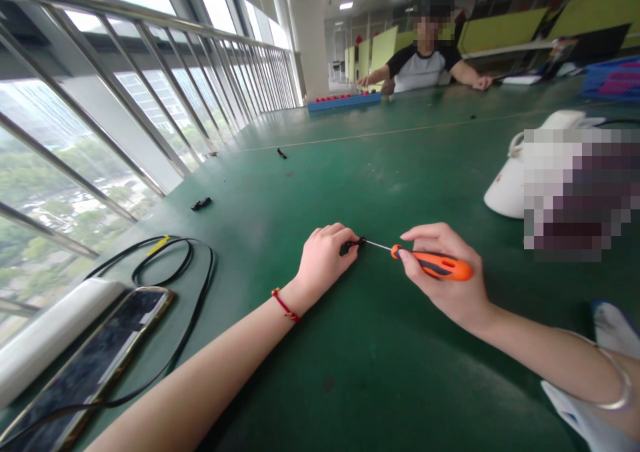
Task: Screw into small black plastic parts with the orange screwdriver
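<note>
My left hand (326, 255) rests low over the green table (330, 359), its thumb and fingers pinching a small black part (356, 243). What kind of part it is cannot be made out. From the right, my right hand (450, 285) grips the orange and black handle of a screwdriver (445, 267). The metal shaft points left, and its tip meets the black part at the left fingertips; whether a screw sits there is too small to see. The thumb lies along the near side of the handle, with the index finger raised above it.
At left lie a phone (100, 365), a white bar-shaped object (60, 332) and a looped black cable (207, 285). Small black pieces (201, 204) are farther back. A white object (505, 185) stands at right. Across the table sits a person (423, 69) near a blue tray (345, 102).
</note>
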A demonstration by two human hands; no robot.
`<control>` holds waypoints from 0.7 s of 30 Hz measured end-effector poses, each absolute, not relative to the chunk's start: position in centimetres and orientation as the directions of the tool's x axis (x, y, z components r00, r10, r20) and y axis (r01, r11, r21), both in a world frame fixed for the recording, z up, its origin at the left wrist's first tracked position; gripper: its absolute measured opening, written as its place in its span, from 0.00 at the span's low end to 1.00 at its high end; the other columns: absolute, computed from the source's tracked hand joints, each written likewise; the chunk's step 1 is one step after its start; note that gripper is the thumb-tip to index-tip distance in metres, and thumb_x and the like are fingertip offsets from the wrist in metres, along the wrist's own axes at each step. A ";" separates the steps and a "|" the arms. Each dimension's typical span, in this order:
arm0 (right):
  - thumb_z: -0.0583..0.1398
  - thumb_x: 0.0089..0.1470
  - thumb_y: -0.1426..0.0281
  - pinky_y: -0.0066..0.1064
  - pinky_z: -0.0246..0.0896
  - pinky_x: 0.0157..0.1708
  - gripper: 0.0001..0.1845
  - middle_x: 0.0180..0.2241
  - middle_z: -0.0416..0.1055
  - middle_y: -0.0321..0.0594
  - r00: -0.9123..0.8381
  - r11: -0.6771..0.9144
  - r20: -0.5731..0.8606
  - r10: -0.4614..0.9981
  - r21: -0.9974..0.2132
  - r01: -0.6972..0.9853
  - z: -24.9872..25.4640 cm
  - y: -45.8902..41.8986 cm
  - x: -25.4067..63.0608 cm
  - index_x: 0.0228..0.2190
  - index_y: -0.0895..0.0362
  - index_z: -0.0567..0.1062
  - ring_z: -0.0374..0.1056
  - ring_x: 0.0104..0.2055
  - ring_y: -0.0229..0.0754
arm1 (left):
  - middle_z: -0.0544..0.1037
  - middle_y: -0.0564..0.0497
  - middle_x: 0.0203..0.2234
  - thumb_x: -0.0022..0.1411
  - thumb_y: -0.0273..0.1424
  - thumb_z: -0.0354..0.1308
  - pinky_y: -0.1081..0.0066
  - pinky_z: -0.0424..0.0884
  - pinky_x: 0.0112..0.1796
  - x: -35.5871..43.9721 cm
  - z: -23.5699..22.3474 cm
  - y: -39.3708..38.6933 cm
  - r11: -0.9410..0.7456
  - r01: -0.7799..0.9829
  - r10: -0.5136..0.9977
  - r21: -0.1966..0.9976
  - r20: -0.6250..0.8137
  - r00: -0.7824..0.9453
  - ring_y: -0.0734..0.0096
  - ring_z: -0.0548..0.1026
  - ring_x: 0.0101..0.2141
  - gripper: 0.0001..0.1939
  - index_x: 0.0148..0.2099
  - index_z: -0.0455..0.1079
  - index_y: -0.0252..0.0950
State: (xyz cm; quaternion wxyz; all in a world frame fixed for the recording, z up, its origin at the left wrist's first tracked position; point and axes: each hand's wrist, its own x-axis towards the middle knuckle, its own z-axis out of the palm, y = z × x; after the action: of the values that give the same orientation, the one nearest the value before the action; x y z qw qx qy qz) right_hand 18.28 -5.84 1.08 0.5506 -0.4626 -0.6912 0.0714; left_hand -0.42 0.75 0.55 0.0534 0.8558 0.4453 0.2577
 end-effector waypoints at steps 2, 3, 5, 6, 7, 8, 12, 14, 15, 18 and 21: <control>0.62 0.48 0.73 0.35 0.67 0.34 0.16 0.33 0.70 0.38 0.102 0.596 0.738 0.667 -0.610 0.522 0.8 -5.6 18.2 0.40 0.52 0.67 0.69 0.32 0.41 | 0.77 0.53 0.35 0.58 0.28 0.55 0.67 0.66 0.39 -0.4 0.5 0.7 -0.598 0.739 0.789 0.312 0.392 0.473 0.68 0.74 0.35 0.04 0.35 0.72 0.38; 0.63 0.46 0.73 0.36 0.67 0.35 0.20 0.36 0.69 0.40 0.127 0.610 0.749 0.650 -0.614 0.501 0.8 -5.5 18.2 0.42 0.52 0.66 0.68 0.33 0.41 | 0.77 0.53 0.35 0.58 0.28 0.55 0.67 0.66 0.39 -0.4 0.6 0.7 -0.597 0.741 0.788 0.306 0.393 0.473 0.68 0.74 0.35 0.04 0.35 0.72 0.38; 0.63 0.46 0.72 0.36 0.67 0.35 0.24 0.35 0.66 0.39 0.149 0.604 0.735 0.661 -0.640 0.476 0.7 -5.3 18.3 0.45 0.51 0.64 0.67 0.32 0.41 | 0.77 0.53 0.34 0.58 0.28 0.55 0.67 0.66 0.39 -0.4 0.6 0.7 -0.600 0.743 0.785 0.297 0.394 0.477 0.69 0.73 0.34 0.04 0.35 0.71 0.38; 0.63 0.46 0.71 0.36 0.66 0.33 0.24 0.30 0.65 0.36 0.139 0.583 0.716 0.684 -0.652 0.485 0.8 -5.2 18.4 0.45 0.51 0.64 0.66 0.29 0.40 | 0.77 0.53 0.34 0.58 0.28 0.55 0.67 0.66 0.39 -0.4 0.6 0.7 -0.603 0.742 0.783 0.294 0.396 0.479 0.69 0.73 0.34 0.04 0.35 0.71 0.38; 0.63 0.47 0.70 0.35 0.65 0.31 0.20 0.26 0.64 0.33 0.120 0.561 0.698 0.706 -0.654 0.507 0.9 -5.3 18.4 0.43 0.51 0.66 0.64 0.26 0.39 | 0.77 0.53 0.35 0.58 0.28 0.55 0.67 0.66 0.39 -0.4 0.6 0.7 -0.605 0.740 0.781 0.293 0.399 0.481 0.69 0.73 0.34 0.04 0.35 0.71 0.38; 0.63 0.48 0.69 0.34 0.64 0.29 0.14 0.22 0.62 0.31 0.092 0.541 0.683 0.725 -0.646 0.538 1.0 -5.4 18.5 0.39 0.51 0.68 0.63 0.24 0.38 | 0.77 0.53 0.35 0.58 0.28 0.55 0.67 0.66 0.39 -0.4 0.5 0.7 -0.608 0.738 0.779 0.292 0.401 0.482 0.69 0.73 0.34 0.04 0.35 0.71 0.38; 0.61 0.51 0.71 0.33 0.64 0.30 0.05 0.22 0.68 0.33 0.022 0.545 0.676 0.736 -0.612 0.573 1.1 -5.8 18.3 0.32 0.52 0.70 0.67 0.26 0.39 | 0.77 0.53 0.35 0.58 0.28 0.55 0.67 0.66 0.39 -0.3 0.5 0.7 -0.610 0.731 0.779 0.306 0.400 0.483 0.69 0.73 0.35 0.04 0.34 0.71 0.38; 0.62 0.48 0.73 0.34 0.67 0.33 0.13 0.29 0.69 0.36 0.063 0.589 0.720 0.691 -0.612 0.529 1.0 -5.8 18.2 0.38 0.52 0.68 0.69 0.30 0.40 | 0.77 0.53 0.35 0.58 0.28 0.55 0.67 0.66 0.39 -0.3 0.5 0.7 -0.608 0.729 0.783 0.315 0.395 0.481 0.69 0.73 0.35 0.04 0.34 0.71 0.38; 0.62 0.47 0.73 0.34 0.67 0.34 0.18 0.31 0.69 0.37 0.087 0.608 0.737 0.670 -0.611 0.507 1.0 -5.7 18.1 0.41 0.52 0.67 0.69 0.31 0.40 | 0.77 0.53 0.35 0.58 0.28 0.55 0.67 0.66 0.39 -0.4 0.5 0.8 -0.607 0.729 0.783 0.317 0.393 0.481 0.69 0.74 0.35 0.04 0.34 0.71 0.38; 0.63 0.46 0.72 0.34 0.66 0.32 0.21 0.26 0.66 0.33 0.082 0.602 0.727 0.682 -0.622 0.501 1.1 -5.6 18.2 0.43 0.52 0.65 0.66 0.28 0.39 | 0.76 0.52 0.35 0.58 0.28 0.55 0.67 0.67 0.39 -0.4 0.5 0.8 -0.606 0.730 0.784 0.317 0.392 0.481 0.69 0.73 0.34 0.04 0.35 0.71 0.38; 0.61 0.50 0.70 0.32 0.63 0.28 0.07 0.16 0.62 0.28 0.001 0.541 0.658 0.753 -0.621 0.567 1.2 -5.7 18.2 0.33 0.52 0.68 0.64 0.23 0.38 | 0.76 0.52 0.35 0.58 0.28 0.55 0.67 0.67 0.39 -0.4 0.5 0.8 -0.606 0.730 0.785 0.317 0.392 0.481 0.69 0.73 0.34 0.04 0.35 0.72 0.38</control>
State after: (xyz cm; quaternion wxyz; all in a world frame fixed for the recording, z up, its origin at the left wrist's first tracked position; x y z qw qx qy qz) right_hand 18.21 -5.70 1.25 0.5282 -0.4707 -0.7012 0.0879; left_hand -0.39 0.80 0.46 0.0533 0.8587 0.4409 0.2556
